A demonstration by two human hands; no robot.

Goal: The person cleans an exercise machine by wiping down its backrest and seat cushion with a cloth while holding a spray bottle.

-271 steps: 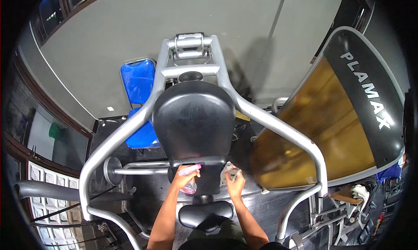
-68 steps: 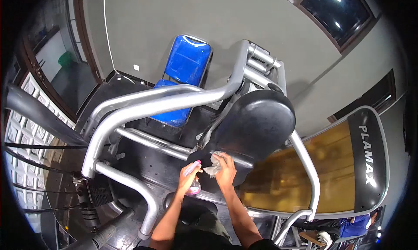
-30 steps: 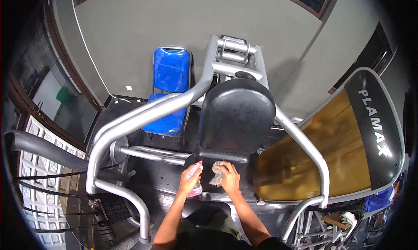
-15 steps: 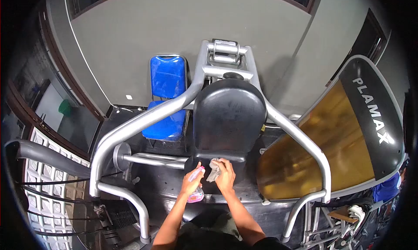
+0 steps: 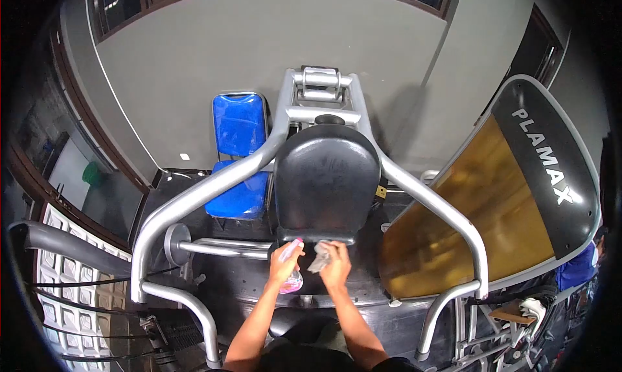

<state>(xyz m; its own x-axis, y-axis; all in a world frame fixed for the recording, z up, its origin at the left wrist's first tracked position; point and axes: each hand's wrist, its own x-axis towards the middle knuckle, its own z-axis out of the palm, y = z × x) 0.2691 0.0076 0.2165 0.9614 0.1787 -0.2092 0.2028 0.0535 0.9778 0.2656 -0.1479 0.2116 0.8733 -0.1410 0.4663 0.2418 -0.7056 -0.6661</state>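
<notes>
My left hand [image 5: 284,262] is wrapped round the neck of a spray bottle [image 5: 293,282] that holds pink liquid and has a pink nozzle. In my right hand [image 5: 336,266] is a crumpled greyish cloth [image 5: 319,258], gripped by the fingers. Both hands are held side by side over the front of the machine's black seat [image 5: 310,259], a short gap between them. Just beyond them stands the black padded backrest [image 5: 327,178] of the exercise machine. Whether the cloth touches the seat I cannot tell.
Silver tubular arms [image 5: 214,185] of the machine curve round both sides. A blue chair [image 5: 238,126] stands behind on the left, against the grey wall [image 5: 272,45]. On the right leans a large gold and black PLAMAX panel [image 5: 473,210]. Cables [image 5: 97,284] run at lower left.
The view has shifted slightly, so the machine and chair sit a little further left and the chair lower. Both hands keep their hold on the spray bottle and the cloth.
</notes>
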